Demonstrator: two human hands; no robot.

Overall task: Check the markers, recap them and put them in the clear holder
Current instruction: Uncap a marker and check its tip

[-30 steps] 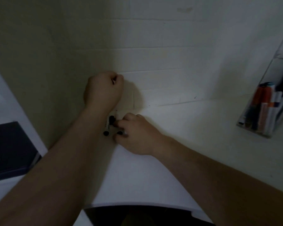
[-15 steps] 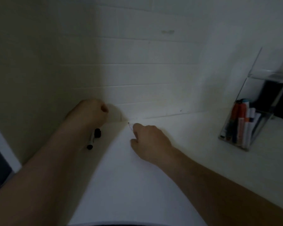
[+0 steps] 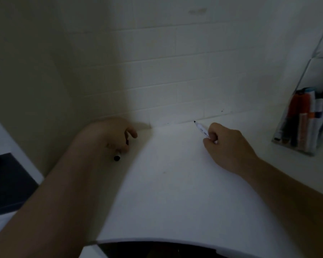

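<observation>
Since 1 s ago the hands have split apart: right hand (image 3: 229,148) has swung out to approx 2 o'clock of the sheet (image 3: 175,183), away from the left hand (image 3: 108,135), w/ the marker (image 3: 200,128) now drawn out, uncapped. Right fingers are clenched on its barrel, pen-style, black tip pointing to 11 o'clock, at or just above the sheet's far edge by the wall (image 3: 175,81); prob. set to scribble a test line, i.e. the check step. Left hand rests at 10 o'clock, fingers curled round a dark item, likely the cap (image 3: 117,158), kept ready for recapping; can't tell exactly what else it holds. Holder (image 3: 306,153) stands at 3 o'clock on the table (image 3: 268,183), well apart, several markers already inside.
</observation>
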